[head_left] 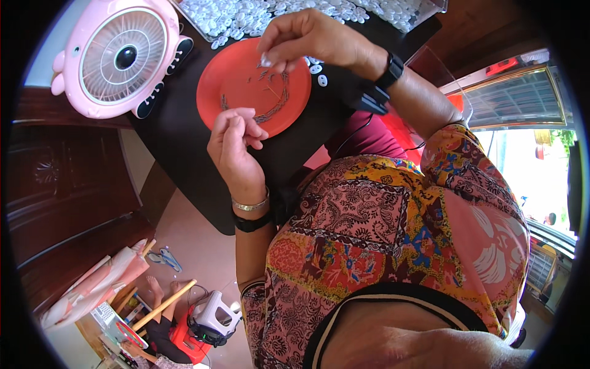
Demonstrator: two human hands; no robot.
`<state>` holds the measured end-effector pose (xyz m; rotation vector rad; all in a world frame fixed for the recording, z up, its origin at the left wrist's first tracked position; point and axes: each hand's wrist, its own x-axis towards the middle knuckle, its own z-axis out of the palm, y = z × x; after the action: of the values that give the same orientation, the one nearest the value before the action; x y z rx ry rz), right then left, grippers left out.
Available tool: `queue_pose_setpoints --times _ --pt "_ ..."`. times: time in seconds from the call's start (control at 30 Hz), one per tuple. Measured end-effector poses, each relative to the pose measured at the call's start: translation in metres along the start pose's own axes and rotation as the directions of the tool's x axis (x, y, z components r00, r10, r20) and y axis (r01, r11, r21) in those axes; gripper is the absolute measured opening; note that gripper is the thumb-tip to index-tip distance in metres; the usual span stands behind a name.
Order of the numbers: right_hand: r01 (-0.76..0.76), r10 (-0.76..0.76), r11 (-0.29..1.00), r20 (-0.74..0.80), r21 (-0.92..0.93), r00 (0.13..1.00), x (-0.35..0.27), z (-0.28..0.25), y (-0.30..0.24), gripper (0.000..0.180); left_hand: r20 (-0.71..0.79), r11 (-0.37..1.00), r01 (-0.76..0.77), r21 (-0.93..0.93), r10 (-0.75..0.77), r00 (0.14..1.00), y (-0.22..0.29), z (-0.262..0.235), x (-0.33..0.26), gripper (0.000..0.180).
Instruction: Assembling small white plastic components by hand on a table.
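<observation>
Black table (184, 132) | we're mid-pick: right hand (307, 38) pinching over orange plate (246, 92), contents unclear | left hand (233, 138) pinched, likely a small pin | next: steady fingertip alignment

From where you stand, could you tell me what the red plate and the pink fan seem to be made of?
The red plate looks like moulded plastic: even colour, smooth matte face, thin rim. The pink fan also looks plastic, glossy, with a thin white grille that could be plastic or painted wire.

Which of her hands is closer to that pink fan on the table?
The left. The left hand is at the near edge of the orange plate, below and right of the pink fan. The right hand is above the plate's far side, farther right.
</observation>
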<state>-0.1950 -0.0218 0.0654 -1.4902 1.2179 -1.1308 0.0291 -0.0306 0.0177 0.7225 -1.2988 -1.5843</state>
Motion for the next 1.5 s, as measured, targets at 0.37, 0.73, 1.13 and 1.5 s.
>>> queue_pose_setpoints --times 0.37,0.73,1.13,1.5 --pt "0.14 -0.14 0.987 -0.012 0.08 0.99 -0.01 0.063 0.008 0.014 0.025 0.999 -0.022 0.048 0.021 0.999 -0.003 0.005 0.001 0.021" --pt "0.13 -0.137 0.976 -0.026 -0.177 0.99 -0.018 0.063 0.0 0.014 0.044 0.997 -0.045 0.06 0.043 0.998 -0.003 0.006 -0.001 0.019" --pt "0.244 -0.145 0.665 0.199 -0.705 0.969 0.026 0.029 -0.005 0.021 -0.132 0.984 -0.133 -0.117 0.117 0.984 -0.001 -0.01 0.003 0.015" --pt "0.498 -0.138 0.353 0.482 -0.792 0.865 0.038 0.071 0.033 0.014 -0.151 0.973 -0.185 -0.141 0.164 0.975 -0.002 -0.008 0.004 0.015"
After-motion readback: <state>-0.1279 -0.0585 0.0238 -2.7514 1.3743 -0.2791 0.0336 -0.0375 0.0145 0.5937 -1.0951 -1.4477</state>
